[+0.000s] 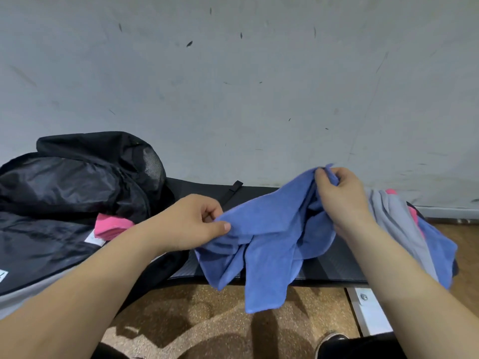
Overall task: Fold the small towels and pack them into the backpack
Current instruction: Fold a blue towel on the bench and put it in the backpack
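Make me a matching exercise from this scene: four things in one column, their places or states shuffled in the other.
1. backpack
2. grey towel
3. blue towel
4. folded pink towel

a. gripped by left hand and right hand
b. open, at the left
c. lies on the backpack
d. in the heap at the right

Pairs: 1-b, 2-d, 3-a, 4-c.

Soft, matt cloth in the blue towel (272,229); thin fabric with a faint sheen on the backpack (77,182), mesh (153,164) at its side; ribbed matt counter (337,269); speckled, grainy floor (207,320); scuffed matt wall (233,86).
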`<state>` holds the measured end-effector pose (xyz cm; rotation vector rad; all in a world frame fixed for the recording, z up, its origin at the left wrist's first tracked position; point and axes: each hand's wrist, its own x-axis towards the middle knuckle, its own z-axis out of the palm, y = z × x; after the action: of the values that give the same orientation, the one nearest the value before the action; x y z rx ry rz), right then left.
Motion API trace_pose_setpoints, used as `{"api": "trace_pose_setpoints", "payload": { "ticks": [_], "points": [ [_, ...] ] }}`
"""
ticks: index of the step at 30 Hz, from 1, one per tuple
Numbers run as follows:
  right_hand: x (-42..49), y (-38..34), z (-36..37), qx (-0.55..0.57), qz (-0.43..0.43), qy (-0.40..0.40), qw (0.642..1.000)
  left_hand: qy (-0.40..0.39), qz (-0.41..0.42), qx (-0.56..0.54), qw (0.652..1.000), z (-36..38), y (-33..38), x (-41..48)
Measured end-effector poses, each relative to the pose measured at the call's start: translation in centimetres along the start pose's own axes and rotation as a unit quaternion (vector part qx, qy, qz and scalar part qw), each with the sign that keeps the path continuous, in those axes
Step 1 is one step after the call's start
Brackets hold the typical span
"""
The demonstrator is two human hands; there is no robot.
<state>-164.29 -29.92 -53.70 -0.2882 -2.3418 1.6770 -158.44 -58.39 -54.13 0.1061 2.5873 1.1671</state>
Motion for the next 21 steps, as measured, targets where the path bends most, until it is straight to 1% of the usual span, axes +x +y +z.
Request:
{"api": "trace_pose_setpoints", "payload": {
  "ticks": [2,4,6,9,10,11,14,17,19,21],
  "points": [
    [-1.0,-0.2,0.4,-0.016,-0.016,-0.044,0.999,0.068,0.033,-0.035,0.996,0.2,-0.1,0.1],
    [-2.1,-0.6,0.9,-0.042,-0.038,-0.106,0.993,0.094,0.066,-0.087,0.990,0.3,0.6,-0.3],
    [-3.1,-1.0,1.4,-0.037,-0.057,-0.205,0.976,0.080,0.092,-0.110,0.986,0.7,1.5,-0.8],
    [-4.9,-1.4,2.3,-0.027,-0.056,-0.380,0.923,0.042,0.126,-0.104,0.986,1.5,2.6,-1.3],
    [-5.1,-1.3,2.6,-0.026,-0.058,-0.410,0.910,0.040,0.127,-0.109,0.985,1.6,2.8,-1.4],
    [-5.1,-1.3,2.6,-0.015,-0.055,-0.423,0.904,0.043,0.124,-0.118,0.984,1.5,2.9,-1.4],
    [-4.3,-1.3,2.3,-0.024,-0.054,-0.390,0.919,0.060,0.108,-0.150,0.981,1.0,2.6,-1.4],
    [-4.2,-1.3,2.3,-0.038,-0.063,-0.350,0.934,0.032,0.081,-0.125,0.988,0.5,2.1,-1.3],
    [-3.9,-1.0,2.6,-0.035,-0.049,-0.267,0.962,0.021,0.062,-0.058,0.996,0.2,1.6,-1.3],
    [-3.0,-0.3,2.6,-0.035,-0.023,-0.163,0.986,0.050,0.041,-0.015,0.998,-0.3,1.1,-1.2]
  ]
}}
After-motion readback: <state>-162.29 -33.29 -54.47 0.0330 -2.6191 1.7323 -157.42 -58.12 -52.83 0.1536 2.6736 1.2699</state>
